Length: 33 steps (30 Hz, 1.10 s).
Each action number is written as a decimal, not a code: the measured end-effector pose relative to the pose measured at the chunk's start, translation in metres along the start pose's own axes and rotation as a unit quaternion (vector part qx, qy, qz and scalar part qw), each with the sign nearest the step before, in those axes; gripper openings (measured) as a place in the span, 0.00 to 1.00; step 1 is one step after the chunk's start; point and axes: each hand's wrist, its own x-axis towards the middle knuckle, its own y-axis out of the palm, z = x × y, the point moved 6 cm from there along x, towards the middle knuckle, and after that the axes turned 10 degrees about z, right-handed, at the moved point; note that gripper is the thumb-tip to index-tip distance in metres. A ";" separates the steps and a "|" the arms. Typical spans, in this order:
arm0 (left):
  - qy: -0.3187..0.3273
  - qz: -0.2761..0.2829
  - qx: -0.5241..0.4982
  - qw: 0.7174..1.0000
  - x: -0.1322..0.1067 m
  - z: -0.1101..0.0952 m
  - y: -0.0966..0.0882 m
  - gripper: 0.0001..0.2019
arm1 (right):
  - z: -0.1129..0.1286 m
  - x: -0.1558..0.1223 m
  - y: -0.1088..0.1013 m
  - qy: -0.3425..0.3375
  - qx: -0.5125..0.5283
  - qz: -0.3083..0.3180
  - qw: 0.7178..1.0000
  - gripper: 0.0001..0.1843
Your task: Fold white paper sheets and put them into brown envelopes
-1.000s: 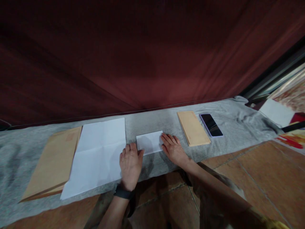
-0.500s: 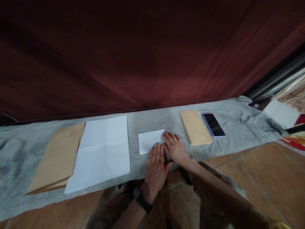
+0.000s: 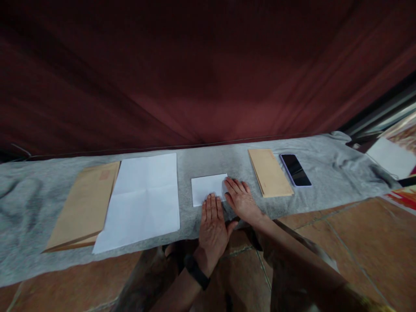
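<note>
A small folded sheet of white paper point(image 3: 207, 186) lies flat on a grey cloth in front of me. My left hand point(image 3: 213, 223) rests with stretched fingers, its fingertips on the paper's near edge. Over the paper's right end lies my right hand point(image 3: 241, 198), palm down with fingers extended. Neither hand grips anything. To the left are large white sheets point(image 3: 143, 199) with crease lines, beside brown envelopes point(image 3: 82, 203). On the right, smaller brown envelopes point(image 3: 271, 173) are stacked next to a phone point(image 3: 295, 170) in a light purple case.
The grey cloth point(image 3: 338, 173) covers a long, narrow surface. A dark red curtain point(image 3: 208, 86) hangs behind it. Brown floor tiles point(image 3: 364, 234) show along the near side. White and printed items point(image 3: 391, 158) are at the far right.
My left fingertips have slid slightly back toward the paper's near edge. My right hand stays at its right end. The whole view has shifted a little.
</note>
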 end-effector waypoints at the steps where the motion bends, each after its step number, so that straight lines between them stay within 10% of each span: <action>1: -0.005 -0.002 0.000 1.000 -0.001 0.000 -0.001 0.45 | 0.000 0.000 -0.001 0.000 0.001 0.000 1.000 0.27; 33: -0.035 -0.017 0.019 0.999 -0.018 0.027 -0.012 0.45 | 0.005 -0.002 -0.010 -0.011 0.013 -0.016 1.000 0.27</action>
